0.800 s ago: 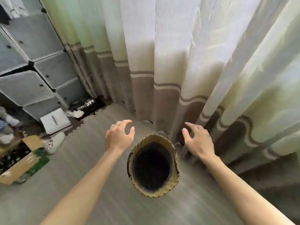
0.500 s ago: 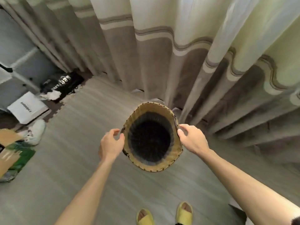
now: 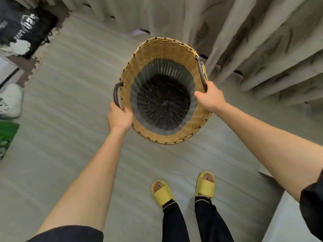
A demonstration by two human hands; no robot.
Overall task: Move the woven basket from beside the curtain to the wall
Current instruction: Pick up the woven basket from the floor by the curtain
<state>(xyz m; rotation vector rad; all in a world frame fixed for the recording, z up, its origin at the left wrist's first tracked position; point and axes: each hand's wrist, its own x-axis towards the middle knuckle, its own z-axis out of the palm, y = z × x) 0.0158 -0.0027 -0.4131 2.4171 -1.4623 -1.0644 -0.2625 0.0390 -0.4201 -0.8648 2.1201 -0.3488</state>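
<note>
Left hand (image 3: pixel 119 117) and right hand (image 3: pixel 210 99) clench the woven basket's (image 3: pixel 167 48) handles at eight and three o'clock; uneven lifting could tip it into the curtain (image 3: pixel 253 41).

Pale wood-grain floor (image 3: pixel 73 154). Woven basket (image 3: pixel 157 49) between gripping fingers (image 3: pixel 198 93); white shoe (image 3: pixel 10 100), black bag (image 3: pixel 26 25) well left of them.

Fingers of left hand (image 3: pixel 119 117) and right hand (image 3: pixel 210 99) hidden under the tan woven basket's rim (image 3: pixel 167 48); white shoe (image 3: pixel 10 100) and green package (image 3: pixel 7 133) cropped at left edge; beige curtain (image 3: pixel 262 41) motion-blurred.
</note>
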